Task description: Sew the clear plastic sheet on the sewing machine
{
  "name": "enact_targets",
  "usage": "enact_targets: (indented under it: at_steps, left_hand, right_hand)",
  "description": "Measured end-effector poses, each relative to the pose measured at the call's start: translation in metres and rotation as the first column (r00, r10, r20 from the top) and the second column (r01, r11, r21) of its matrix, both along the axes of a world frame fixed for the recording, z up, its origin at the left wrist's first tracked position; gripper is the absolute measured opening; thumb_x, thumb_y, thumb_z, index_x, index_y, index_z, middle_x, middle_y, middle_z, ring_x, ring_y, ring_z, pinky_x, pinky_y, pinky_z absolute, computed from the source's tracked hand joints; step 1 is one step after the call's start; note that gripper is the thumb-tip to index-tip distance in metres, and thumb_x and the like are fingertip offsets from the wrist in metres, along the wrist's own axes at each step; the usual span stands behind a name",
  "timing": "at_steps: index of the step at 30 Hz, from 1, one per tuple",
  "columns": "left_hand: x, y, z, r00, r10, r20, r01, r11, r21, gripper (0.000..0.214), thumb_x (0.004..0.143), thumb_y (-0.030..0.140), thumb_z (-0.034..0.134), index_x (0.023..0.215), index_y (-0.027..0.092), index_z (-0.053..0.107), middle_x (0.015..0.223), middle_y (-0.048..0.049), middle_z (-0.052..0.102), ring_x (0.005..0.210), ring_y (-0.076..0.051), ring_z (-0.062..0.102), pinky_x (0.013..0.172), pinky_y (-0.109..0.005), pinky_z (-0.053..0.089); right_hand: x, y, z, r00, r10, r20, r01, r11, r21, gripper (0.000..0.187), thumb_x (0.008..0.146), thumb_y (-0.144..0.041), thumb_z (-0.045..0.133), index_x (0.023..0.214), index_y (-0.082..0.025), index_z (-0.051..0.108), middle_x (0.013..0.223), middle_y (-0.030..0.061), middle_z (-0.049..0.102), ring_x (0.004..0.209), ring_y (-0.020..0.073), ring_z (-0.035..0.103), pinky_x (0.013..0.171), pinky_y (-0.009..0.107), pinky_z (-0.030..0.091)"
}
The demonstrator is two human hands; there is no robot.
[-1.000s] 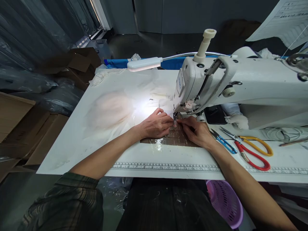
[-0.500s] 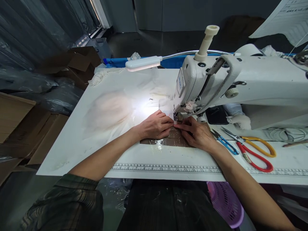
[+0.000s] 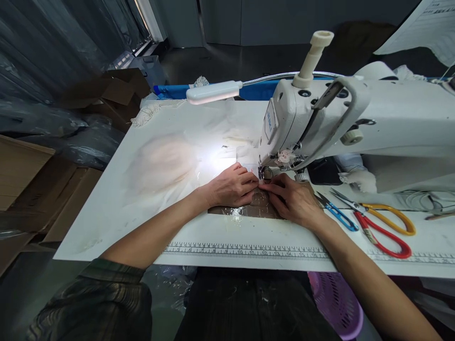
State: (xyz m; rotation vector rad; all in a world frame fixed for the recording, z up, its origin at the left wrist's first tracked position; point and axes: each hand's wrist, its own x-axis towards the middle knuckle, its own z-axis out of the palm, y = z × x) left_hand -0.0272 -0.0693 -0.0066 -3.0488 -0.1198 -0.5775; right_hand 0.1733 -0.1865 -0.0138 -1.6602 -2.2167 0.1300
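We keep our left hand (image 3: 232, 186) and right hand (image 3: 293, 195) curled, fingertips nearly meeting below the sewing machine (image 3: 287, 116), their grip too hidden to tell, with sheer cloth (image 3: 165, 161) spread leftward, stitching seemingly underway, the remainder unclear.

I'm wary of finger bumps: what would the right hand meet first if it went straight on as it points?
Probably the left hand, at its fingertips: the right hand points at them, close by the sewing machine. Whether they touch is unclear.
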Motion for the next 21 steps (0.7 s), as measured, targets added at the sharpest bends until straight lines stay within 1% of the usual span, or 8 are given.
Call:
enact_targets:
  at_steps: [4,8,11,14,18,21]
  left_hand:
    - [0.0,0.001,0.004,0.998,0.018,-0.057,-0.018,1.0,0.004,0.025,0.091,0.025,0.044,0.099,0.017,0.067,0.107,-0.0073,0.065,0.076,-0.018,0.052,0.074,-0.036,0.039]
    - [0.0,0.001,0.008,0.992,0.052,-0.116,-0.052,0.999,0.001,0.029,0.093,0.029,0.041,0.1,0.017,0.067,0.111,-0.0088,0.063,0.077,-0.018,0.051,0.076,-0.037,0.038]
    - [0.0,0.002,0.009,0.986,0.069,-0.152,-0.071,0.997,-0.005,0.031,0.093,0.032,0.041,0.101,0.016,0.066,0.115,-0.0102,0.061,0.08,-0.02,0.051,0.077,-0.038,0.037]
    - [0.0,0.002,0.009,0.982,0.083,-0.169,-0.088,0.996,-0.022,0.034,0.094,0.035,0.04,0.105,0.016,0.065,0.113,-0.011,0.06,0.083,-0.021,0.051,0.077,-0.039,0.037]
    - [0.001,0.003,0.008,0.977,0.101,-0.191,-0.108,0.994,-0.027,0.038,0.095,0.038,0.037,0.109,0.014,0.063,0.117,-0.012,0.058,0.086,-0.022,0.051,0.078,-0.039,0.037]
    - [0.001,0.003,0.01,0.971,0.119,-0.206,-0.126,0.992,-0.023,0.041,0.095,0.039,0.037,0.115,0.013,0.06,0.119,-0.0126,0.056,0.085,-0.021,0.05,0.078,-0.038,0.037]
  right_hand:
    - [-0.004,0.0,0.003,0.997,-0.027,0.079,0.029,0.999,-0.016,0.035,0.093,-0.027,0.046,0.124,-0.027,0.064,0.11,0.011,0.062,0.09,0.0243,0.06,0.069,0.033,0.046]
    - [-0.008,0.0,0.005,0.984,-0.067,0.163,0.074,0.997,-0.034,0.039,0.095,-0.03,0.042,0.129,-0.025,0.06,0.109,0.0126,0.062,0.089,0.0258,0.061,0.061,0.031,0.043]
    - [-0.011,0.001,0.006,0.977,-0.074,0.198,0.083,0.996,-0.038,0.04,0.095,-0.03,0.04,0.129,-0.023,0.059,0.109,0.0138,0.063,0.088,0.0261,0.061,0.06,0.031,0.043]
    - [-0.013,0.002,0.009,0.969,-0.085,0.233,0.099,0.994,-0.05,0.04,0.095,-0.029,0.039,0.129,-0.022,0.059,0.11,0.0148,0.063,0.087,0.0265,0.061,0.059,0.031,0.042]
    - [-0.018,0.005,0.013,0.948,-0.113,0.297,0.15,0.983,-0.103,0.04,0.095,-0.028,0.038,0.129,-0.022,0.059,0.111,0.0155,0.063,0.085,0.0274,0.063,0.051,0.029,0.036]
    - [-0.017,0.005,0.014,0.945,-0.129,0.301,0.174,0.977,-0.127,0.041,0.094,-0.029,0.039,0.13,-0.024,0.058,0.113,0.0159,0.063,0.084,0.0276,0.064,0.048,0.028,0.033]
